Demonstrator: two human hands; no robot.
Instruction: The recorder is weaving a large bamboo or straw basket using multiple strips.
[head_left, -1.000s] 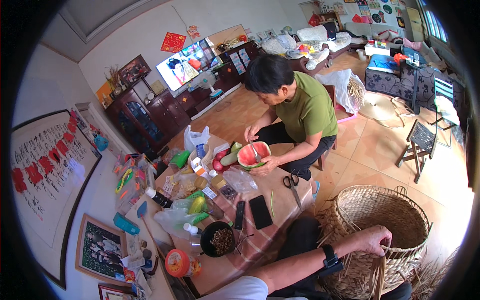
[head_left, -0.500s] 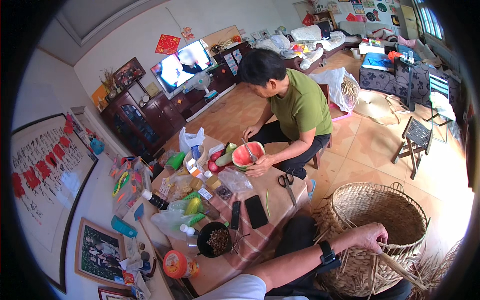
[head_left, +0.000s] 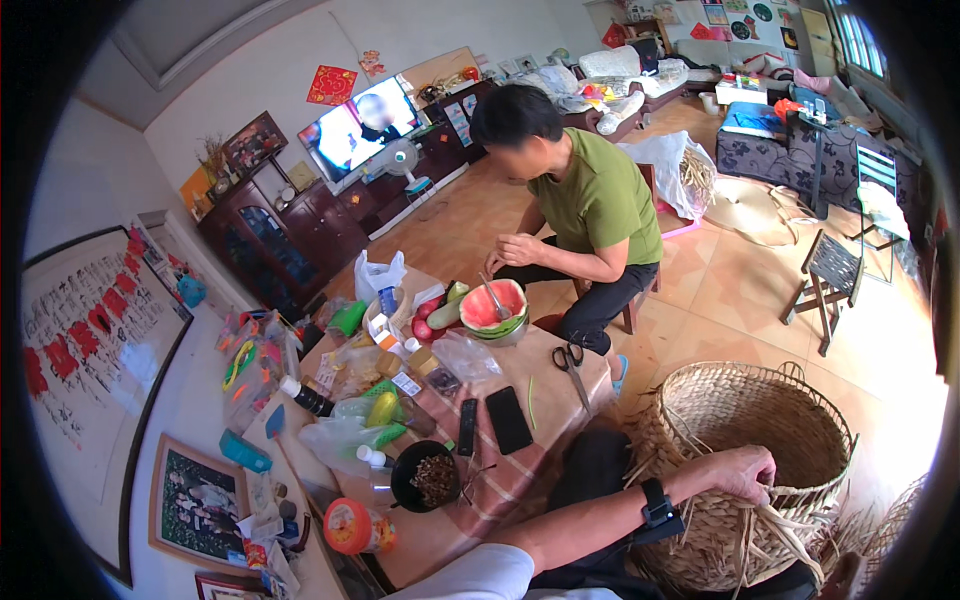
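My left hand (head_left: 742,472) is closed over the near rim of a large round woven basket (head_left: 800,385) that stands on the tiled floor at the lower right. A black watch (head_left: 657,508) sits on that wrist, and the forearm reaches across from the bottom edge. Loose straw strands (head_left: 765,545) hang from the basket's unfinished rim just below the hand. My right hand does not show.
A low table (head_left: 545,465) on the left holds a black phone (head_left: 508,420), a remote (head_left: 467,427), scissors (head_left: 572,362), a dark bowl (head_left: 430,478), bottles and bags. Beyond it a seated person in a green shirt (head_left: 595,200) faces a halved watermelon (head_left: 492,305). A small stool (head_left: 830,275) stands at right.
The seated person has let go of the watermelon, left a spoon standing in it and drawn both hands together. My left hand stays on the basket rim.
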